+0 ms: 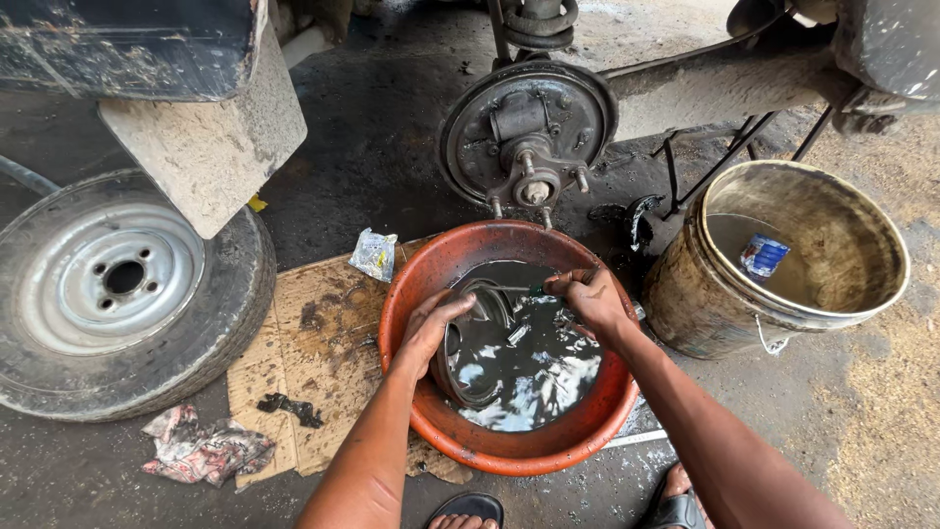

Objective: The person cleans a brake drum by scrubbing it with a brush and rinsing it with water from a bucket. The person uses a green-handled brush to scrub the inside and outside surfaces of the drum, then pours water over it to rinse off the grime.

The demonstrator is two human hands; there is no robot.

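At centre frame, our left hand (431, 328) grips the round dark metal drum (477, 343) half-sunk in the orange plastic basin (509, 453) of black liquid; our right hand (592, 299) pinches a thin brush-like tool (517, 289). We judge steady tilting helps scrubbing.

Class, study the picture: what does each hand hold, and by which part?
The left hand grips the round metal drum by its upper rim, in the orange basin. The right hand pinches a small brush by its handle.
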